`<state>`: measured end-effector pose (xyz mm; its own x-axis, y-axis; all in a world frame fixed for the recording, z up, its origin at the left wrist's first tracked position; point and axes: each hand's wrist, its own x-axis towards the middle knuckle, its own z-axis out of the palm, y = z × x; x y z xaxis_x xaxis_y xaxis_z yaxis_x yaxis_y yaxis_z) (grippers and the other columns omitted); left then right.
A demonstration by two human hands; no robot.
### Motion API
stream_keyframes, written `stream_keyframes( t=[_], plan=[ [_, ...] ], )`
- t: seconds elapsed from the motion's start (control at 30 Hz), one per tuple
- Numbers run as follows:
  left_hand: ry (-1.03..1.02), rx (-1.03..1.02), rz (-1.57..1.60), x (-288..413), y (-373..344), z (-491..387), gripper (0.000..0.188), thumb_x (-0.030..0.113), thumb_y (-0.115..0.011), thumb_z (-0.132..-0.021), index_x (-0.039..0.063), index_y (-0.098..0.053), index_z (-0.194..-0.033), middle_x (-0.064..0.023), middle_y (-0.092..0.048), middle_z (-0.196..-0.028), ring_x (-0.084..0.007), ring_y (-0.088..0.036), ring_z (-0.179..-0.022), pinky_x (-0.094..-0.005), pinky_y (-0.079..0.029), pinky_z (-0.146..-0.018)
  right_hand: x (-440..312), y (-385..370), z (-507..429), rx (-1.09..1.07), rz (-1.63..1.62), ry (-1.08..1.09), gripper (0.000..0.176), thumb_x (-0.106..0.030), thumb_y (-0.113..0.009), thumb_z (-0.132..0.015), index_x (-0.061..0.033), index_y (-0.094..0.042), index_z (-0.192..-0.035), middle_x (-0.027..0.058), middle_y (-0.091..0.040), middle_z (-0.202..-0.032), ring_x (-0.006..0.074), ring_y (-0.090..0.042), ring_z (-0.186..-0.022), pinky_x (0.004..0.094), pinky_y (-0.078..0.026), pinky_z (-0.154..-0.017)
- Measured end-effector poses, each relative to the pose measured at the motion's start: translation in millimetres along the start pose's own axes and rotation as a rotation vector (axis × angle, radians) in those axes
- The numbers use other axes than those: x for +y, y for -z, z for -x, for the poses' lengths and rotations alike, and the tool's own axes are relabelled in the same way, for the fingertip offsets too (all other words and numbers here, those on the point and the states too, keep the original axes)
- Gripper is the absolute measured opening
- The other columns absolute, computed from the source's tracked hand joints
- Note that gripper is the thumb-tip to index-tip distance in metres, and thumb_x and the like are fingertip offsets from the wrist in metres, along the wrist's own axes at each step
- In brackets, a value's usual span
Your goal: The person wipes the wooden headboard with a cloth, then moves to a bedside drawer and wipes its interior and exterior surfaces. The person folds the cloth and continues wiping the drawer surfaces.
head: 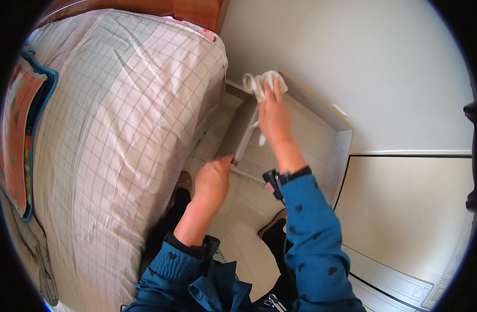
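My right hand (275,117) is stretched forward and slightly blurred, its fingers pressing a crumpled off-white cloth (271,84) against the far left corner of a wood-grain open-topped box unit (304,124). A loose end of the cloth hangs below the hand, inside the unit. At the near left corner, my left hand (213,179) grips the top edge of the unit's left side panel (244,142). The panel's outer face is darker, and a pale bottom shows within. My right hand and the cloth hide part of the far left corner.
A bed with a checked sheet (137,97) fills the left, with a wooden headboard (195,13) behind. A white wall (340,50) rises beyond the unit. A pale panelled surface (402,206) adjoins on the right. Tiled floor (242,241) lies around my shoes.
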<state>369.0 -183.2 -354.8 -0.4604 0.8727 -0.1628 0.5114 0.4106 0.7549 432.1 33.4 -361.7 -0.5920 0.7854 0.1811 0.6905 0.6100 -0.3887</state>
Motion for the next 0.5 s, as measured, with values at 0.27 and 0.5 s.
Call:
stream_keyframes(
  t=[0.27,0.5],
  plan=[
    [0.055,-0.046,-0.174,-6,0,1,0.011,0.011,-0.062,-0.089,0.006,-0.071,-0.087,-0.0167,-0.072,-0.087,-0.0415,-0.069,-0.082,-0.0521,-0.054,-0.073,-66,12,171,-0.098,-0.153,0.105,0.063,-0.004,-0.058,-0.092,-0.0126,-0.044,-0.153,0.022,-0.027,-0.165,0.0398,-0.069,-0.084,0.0407,-0.057,-0.062],
    [0.01,0.024,-0.082,-10,-5,1,0.014,0.019,-0.064,-0.094,0.012,-0.073,-0.101,-0.0126,-0.071,-0.095,-0.0388,-0.069,-0.087,-0.049,-0.055,-0.074,-34,13,95,-0.068,-0.162,0.014,0.053,-0.016,-0.053,-0.1,-0.0164,-0.045,-0.152,0.0141,-0.03,-0.165,0.0364,-0.07,-0.098,0.0435,-0.058,-0.069]
  ],
)
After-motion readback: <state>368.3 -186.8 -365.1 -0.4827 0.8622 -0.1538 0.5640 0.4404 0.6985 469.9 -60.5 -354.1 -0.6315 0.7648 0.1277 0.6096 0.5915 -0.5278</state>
